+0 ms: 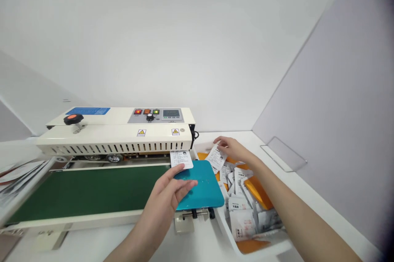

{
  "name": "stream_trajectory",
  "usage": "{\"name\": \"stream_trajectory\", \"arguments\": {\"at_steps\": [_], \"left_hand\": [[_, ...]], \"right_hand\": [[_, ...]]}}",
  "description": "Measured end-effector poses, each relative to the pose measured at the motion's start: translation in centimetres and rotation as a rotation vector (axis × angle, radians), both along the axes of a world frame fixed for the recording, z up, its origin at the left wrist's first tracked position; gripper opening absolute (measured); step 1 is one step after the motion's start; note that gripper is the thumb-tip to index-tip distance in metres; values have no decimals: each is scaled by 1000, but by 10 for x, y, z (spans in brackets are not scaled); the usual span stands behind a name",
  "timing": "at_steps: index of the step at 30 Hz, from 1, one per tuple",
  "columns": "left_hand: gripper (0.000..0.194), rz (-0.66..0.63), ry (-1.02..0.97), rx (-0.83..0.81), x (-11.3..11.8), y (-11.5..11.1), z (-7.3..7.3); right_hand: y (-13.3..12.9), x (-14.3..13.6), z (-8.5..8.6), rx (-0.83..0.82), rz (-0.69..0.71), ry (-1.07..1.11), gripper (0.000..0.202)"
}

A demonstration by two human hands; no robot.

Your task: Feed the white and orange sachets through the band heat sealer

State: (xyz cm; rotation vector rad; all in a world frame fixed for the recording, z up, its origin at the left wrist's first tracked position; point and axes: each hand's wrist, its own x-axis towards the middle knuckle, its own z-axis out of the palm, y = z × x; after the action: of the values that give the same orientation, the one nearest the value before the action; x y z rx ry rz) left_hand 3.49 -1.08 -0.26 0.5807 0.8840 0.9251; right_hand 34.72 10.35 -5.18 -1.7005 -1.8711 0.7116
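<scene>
A white printed sachet (181, 159) lies with its far edge under the front cover of a band sealing machine (117, 135). My left hand (169, 190) is over the blue-green plate (205, 188) at the machine's right end. Its fingers are stretched out and apart, and one fingertip touches the sachet's near edge. My right hand (229, 148) pinches another white printed sachet (216, 158) by its upper edge, above a white bin (229, 233). In the bin, several white sachets (243, 223) and orange packets (258, 192) are heaped together.
The machine's green conveyor belt (92, 194) runs to the left. Beyond its left end lie several flat packets (14, 178). A bent wire frame (285, 155) rests at the right by the wall. On the machine's panel are lit switches (147, 111) and a knob (150, 117).
</scene>
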Motion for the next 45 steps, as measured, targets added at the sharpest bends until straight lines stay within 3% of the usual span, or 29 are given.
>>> {"name": "stream_trajectory", "arguments": {"at_steps": [6, 9, 16, 23, 27, 30, 34, 36, 39, 42, 45], "left_hand": [[42, 7, -11, 41, 1, 0, 1], [36, -69, 7, 39, 3, 1, 1], [28, -416, 139, 186, 16, 10, -3], [32, -458, 193, 205, 23, 17, -1], [35, -434, 152, 140, 21, 17, -2], [36, -348, 95, 73, 23, 17, 0], [34, -303, 71, 36, 24, 16, 3], [33, -310, 79, 36, 24, 15, 3], [34, -326, 75, 49, 22, 15, 0], [34, -328, 60, 54, 22, 16, -4], [34, -324, 53, 60, 23, 17, -6]], "right_hand": [[-10, -10, 24, -81, 119, 402, 18], [-16, -17, 31, -121, 196, 547, 18], [-23, -31, 35, -283, 320, 605, 26], [-30, -39, 39, -376, 428, 628, 37], [-28, -41, 38, -300, 353, 617, 34], [-21, -36, 33, -150, 191, 515, 30], [-13, -21, 17, -67, -13, 11, 28], [-13, -17, 9, -125, 13, -180, 34], [-16, -16, 2, -182, 112, -301, 58], [-16, -15, 2, -212, 119, -299, 69], [-13, -12, 2, -196, 103, -209, 61]]}}
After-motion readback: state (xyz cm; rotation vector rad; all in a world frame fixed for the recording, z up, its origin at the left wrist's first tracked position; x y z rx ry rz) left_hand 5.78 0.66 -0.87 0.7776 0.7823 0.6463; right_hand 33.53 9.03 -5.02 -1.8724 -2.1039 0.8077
